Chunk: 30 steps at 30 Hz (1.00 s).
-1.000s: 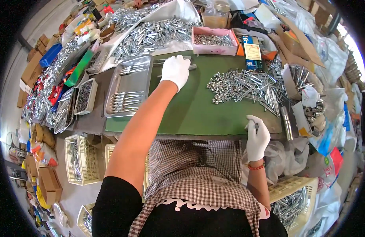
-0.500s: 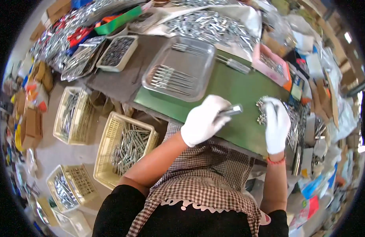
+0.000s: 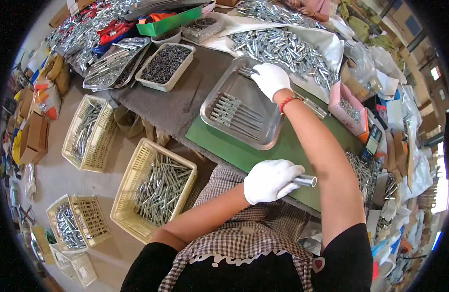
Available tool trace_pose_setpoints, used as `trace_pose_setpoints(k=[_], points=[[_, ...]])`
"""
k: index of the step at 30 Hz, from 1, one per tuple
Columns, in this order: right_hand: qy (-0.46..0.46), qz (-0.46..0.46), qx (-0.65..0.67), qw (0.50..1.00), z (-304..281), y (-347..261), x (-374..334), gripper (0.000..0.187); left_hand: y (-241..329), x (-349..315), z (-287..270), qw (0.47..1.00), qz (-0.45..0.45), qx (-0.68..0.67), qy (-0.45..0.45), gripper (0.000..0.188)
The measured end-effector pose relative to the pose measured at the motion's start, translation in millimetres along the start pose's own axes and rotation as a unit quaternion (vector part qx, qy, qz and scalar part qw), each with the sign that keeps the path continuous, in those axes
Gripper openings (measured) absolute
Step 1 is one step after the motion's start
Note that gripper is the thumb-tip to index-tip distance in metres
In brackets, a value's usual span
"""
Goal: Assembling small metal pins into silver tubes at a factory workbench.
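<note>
My gloved left hand [image 3: 273,182] is closed around a shiny metal tube [image 3: 307,181], held over the near edge of the green work mat [image 3: 212,138]. The tube's open end points right. My gloved right hand [image 3: 272,81] reaches across to the far end of a metal tray [image 3: 268,145]. Its fingers are bent down on a few slim metal rods [image 3: 245,72] with thicker ends, and partly cover them. Nearer in the same tray, several similar rods [image 3: 236,114] lie side by side, thick ends left and thin tips right.
Past the tray lies a heap of metal parts [image 3: 287,46] on white sheeting. A pink box [image 3: 342,104] stands right, a cream tub of dark screws [image 3: 166,68] left. Yellow crates [image 3: 127,207] of metal parts stand on the floor. A person's hand [image 3: 307,10] shows at the back.
My right hand has gone from the small metal parts on the right to the far end of the tray. My left hand still holds the tube. The view has shifted.
</note>
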State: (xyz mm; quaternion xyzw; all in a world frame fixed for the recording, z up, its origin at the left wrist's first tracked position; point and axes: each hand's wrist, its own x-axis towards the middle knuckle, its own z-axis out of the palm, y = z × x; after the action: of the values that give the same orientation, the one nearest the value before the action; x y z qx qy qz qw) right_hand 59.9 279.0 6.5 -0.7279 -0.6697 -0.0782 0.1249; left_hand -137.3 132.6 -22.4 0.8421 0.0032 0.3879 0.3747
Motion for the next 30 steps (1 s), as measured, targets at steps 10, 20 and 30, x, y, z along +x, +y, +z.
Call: trace_pose_setpoints(k=[10, 20, 30], points=[[-0.021, 0.023, 0.008, 0.999, 13, -20, 7, 0.021, 4, 5, 2, 0.996, -0.024, 0.08, -0.019, 0.033], [0.157, 0.154, 0.405, 0.888, -151, -14, -140, 0.037, 5, 4, 10, 0.994, -0.014, 0.092, 0.057, 0.032], [0.385, 0.255, 0.567, 0.682, -205, -31, -306, 0.031, 49, 7, 32, 0.999, -0.043, -0.017, 0.003, 0.023]])
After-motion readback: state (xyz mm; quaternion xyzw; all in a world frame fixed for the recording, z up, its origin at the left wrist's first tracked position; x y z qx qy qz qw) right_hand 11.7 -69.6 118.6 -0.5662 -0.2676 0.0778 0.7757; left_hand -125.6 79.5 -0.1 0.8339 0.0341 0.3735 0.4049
